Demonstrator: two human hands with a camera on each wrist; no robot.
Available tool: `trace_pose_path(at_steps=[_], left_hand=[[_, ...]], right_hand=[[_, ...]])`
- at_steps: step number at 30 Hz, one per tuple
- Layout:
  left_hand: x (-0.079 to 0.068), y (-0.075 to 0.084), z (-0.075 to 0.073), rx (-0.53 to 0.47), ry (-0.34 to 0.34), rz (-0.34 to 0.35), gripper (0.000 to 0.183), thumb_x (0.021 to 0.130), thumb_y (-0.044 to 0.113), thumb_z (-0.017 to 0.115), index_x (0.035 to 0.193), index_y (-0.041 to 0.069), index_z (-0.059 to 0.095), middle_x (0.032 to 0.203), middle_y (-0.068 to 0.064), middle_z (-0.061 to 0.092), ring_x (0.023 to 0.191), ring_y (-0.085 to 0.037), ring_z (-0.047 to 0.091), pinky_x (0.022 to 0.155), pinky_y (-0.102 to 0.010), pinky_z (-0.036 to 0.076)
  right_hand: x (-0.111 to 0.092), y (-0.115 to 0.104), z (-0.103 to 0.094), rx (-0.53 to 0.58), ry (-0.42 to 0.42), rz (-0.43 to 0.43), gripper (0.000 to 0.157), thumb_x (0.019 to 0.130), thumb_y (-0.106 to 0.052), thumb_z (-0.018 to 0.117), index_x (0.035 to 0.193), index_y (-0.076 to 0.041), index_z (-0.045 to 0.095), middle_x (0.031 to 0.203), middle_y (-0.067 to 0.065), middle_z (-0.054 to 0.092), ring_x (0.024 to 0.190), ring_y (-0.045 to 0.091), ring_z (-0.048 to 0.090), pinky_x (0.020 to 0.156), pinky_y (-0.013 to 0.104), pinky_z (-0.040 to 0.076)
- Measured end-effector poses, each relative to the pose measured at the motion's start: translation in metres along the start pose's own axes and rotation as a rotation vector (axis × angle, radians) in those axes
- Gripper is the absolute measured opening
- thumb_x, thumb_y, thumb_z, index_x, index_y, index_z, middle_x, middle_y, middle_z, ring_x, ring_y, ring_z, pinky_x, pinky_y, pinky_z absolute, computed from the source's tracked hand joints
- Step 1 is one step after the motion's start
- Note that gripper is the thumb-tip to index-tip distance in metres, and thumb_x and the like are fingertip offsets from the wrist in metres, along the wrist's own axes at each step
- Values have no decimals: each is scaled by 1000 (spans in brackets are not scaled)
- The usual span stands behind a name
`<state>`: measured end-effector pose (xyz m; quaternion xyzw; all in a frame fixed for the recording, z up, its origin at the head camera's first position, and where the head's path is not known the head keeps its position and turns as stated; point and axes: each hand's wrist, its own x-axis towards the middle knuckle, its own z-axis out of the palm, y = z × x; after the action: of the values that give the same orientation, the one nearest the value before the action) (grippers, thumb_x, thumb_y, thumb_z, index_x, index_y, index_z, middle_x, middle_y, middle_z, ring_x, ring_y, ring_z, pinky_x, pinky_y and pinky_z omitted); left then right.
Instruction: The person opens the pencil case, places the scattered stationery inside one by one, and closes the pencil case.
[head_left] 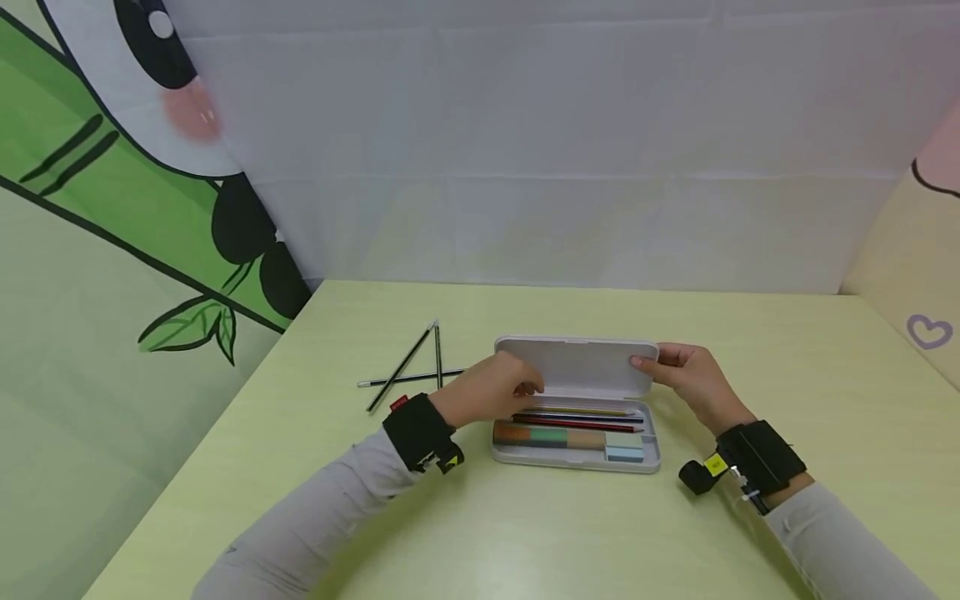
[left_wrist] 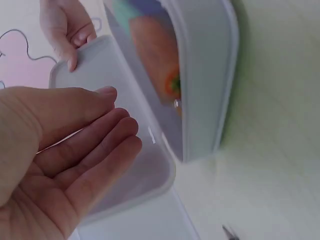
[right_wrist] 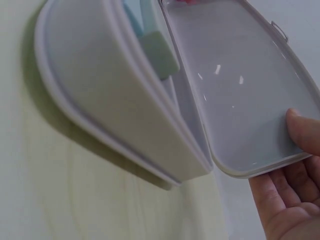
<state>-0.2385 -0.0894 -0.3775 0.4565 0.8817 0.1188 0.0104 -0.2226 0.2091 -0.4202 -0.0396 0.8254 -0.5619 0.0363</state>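
A white pencil case (head_left: 577, 467) lies on the table with its lid (head_left: 585, 367) raised. My right hand (head_left: 697, 379) grips the lid's right corner, thumb on the inner face and fingers behind. Over the case's left end, my left hand (head_left: 487, 387) has bent fingers and holds nothing; in the left wrist view, its thumb and fingertips stand apart. Several pencils, a red pencil (head_left: 573, 423) among them, lie along the back of the case. In front of them sit a long orange, green and tan piece (head_left: 551, 437) and a pale-and-blue eraser (head_left: 624, 448).
Left of the case, three dark pencils (head_left: 401, 367) lie crossed on the pale table (head_left: 585, 542). A light cloth wall (head_left: 562, 167) rises behind the table's back edge. Printed panels stand at the left and right.
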Motion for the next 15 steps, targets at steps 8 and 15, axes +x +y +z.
trace_pose_path(at_steps=[8, 15], left_hand=[[-35, -24, -22, -77, 112, -133, 15, 89, 6, 65, 102, 5, 73, 96, -7, 74, 86, -15, 68, 76, -23, 56], [-74, -61, -35, -135, 184, -366, 17, 90, 7, 64, 105, 1, 71, 96, -11, 72, 88, -22, 68, 75, -31, 57]], right_hand=[[0, 1, 1, -13, 8, 14, 59, 90, -41, 66, 129, 2, 58, 97, -23, 67, 93, -7, 57, 91, 21, 48], [-1, 0, 0, -12, 9, 5, 58, 90, -41, 65, 128, 2, 59, 98, -21, 67, 93, -5, 58, 94, 26, 49]])
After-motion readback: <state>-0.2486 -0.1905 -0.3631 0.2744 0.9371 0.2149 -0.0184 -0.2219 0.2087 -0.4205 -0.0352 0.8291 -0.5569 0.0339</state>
